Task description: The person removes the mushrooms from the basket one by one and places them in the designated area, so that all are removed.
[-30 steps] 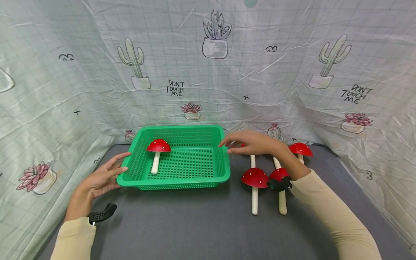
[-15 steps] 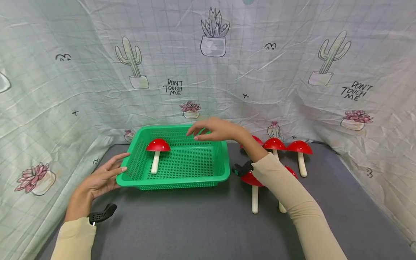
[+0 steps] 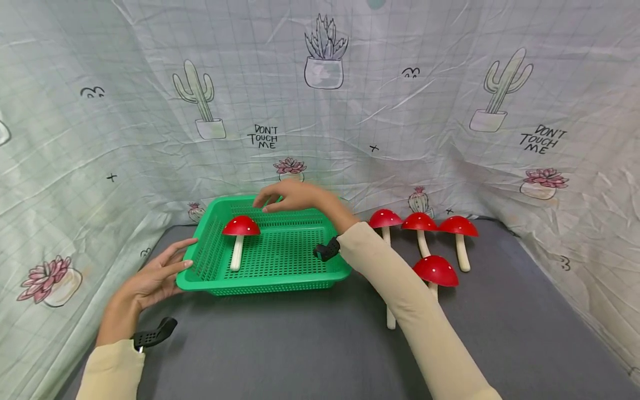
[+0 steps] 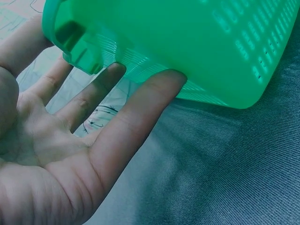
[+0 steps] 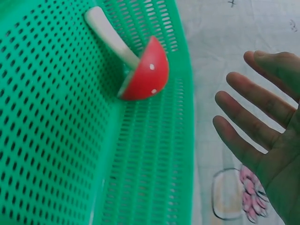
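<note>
A green plastic basket (image 3: pixel 270 285) with perforated walls stands on the dark table, left of centre. Inside it, toward the left, lies a toy mushroom (image 3: pixel 241 226) with a white-dotted red cap and pale stem. My left hand (image 3: pixel 155 279) touches the basket's left end, its fingers extended against the rim and outer wall. Over the basket's back edge hovers my right hand (image 3: pixel 292 195), palm down, holding nothing. The right wrist view shows its fingers (image 5: pixel 248 105) spread apart beside the long rim, with the mushroom's red cap (image 5: pixel 152 70) inside the basket.
Right of the basket, a back row holds three similar mushrooms, among them the rightmost one (image 3: pixel 457 226). Nearer is another mushroom (image 3: pixel 436 270); a further stem (image 3: pixel 391 318) shows from under the right sleeve. A patterned cloth (image 3: pixel 370 111) hangs behind and at both sides.
My right hand has swept left, from beside the basket's right end to above its back edge, uncovering the back mushrooms. The left hand keeps its place at the basket.
</note>
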`<action>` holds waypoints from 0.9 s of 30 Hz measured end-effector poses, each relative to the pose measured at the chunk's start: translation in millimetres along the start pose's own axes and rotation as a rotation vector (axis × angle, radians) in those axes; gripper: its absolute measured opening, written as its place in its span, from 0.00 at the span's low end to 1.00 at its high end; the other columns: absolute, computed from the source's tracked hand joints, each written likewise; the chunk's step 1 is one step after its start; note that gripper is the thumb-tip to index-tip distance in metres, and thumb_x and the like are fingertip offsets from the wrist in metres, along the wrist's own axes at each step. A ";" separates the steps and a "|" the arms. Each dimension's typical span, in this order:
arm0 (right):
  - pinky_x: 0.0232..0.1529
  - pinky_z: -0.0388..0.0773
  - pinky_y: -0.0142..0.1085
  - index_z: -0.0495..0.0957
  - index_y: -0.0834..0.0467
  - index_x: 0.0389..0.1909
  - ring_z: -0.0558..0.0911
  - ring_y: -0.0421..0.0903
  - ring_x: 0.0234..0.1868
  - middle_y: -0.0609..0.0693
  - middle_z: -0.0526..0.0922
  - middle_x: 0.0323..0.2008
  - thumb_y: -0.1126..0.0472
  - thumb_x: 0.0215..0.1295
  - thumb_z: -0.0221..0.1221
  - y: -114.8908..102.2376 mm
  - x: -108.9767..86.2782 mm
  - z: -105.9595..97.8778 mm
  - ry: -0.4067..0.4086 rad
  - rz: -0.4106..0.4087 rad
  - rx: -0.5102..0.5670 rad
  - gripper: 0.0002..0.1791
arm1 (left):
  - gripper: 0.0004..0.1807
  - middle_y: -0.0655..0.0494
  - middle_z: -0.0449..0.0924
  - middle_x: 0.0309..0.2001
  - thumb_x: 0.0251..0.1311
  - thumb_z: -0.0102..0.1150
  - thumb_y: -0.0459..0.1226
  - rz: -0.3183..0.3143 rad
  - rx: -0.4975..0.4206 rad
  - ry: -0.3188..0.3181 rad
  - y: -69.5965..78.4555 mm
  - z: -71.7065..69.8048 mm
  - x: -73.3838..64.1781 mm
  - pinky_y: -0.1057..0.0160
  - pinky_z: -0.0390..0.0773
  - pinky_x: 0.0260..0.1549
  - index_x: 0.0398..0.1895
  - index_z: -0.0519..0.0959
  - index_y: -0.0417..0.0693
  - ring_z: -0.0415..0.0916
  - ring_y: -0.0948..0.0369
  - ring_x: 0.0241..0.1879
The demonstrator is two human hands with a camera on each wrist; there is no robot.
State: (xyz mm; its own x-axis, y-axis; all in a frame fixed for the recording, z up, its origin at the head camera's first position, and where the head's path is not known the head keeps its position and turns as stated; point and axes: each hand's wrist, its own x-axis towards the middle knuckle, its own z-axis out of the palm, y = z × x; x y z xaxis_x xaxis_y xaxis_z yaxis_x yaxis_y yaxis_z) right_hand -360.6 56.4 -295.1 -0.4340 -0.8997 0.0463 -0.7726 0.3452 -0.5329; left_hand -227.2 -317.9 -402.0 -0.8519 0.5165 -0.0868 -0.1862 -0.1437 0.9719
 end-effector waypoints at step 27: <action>0.58 0.74 0.29 0.74 0.55 0.67 0.77 0.48 0.65 0.49 0.73 0.69 0.59 0.75 0.59 29.7 63.5 71.1 0.061 0.116 0.102 0.22 | 0.32 0.67 0.60 0.68 0.79 0.43 0.29 -0.016 0.038 0.029 -1.6 4.4 -2.0 0.50 0.84 0.45 0.78 0.51 0.62 0.82 0.57 0.54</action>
State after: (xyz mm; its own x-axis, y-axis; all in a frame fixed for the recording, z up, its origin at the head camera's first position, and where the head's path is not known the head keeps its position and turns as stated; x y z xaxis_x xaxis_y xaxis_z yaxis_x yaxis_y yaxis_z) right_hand -378.2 -9.5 -368.1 -0.5474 -0.8364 0.0285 -0.6657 0.4146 -0.6205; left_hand -223.0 -315.1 -402.4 -0.8628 0.4939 -0.1083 -0.1817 -0.1030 0.9779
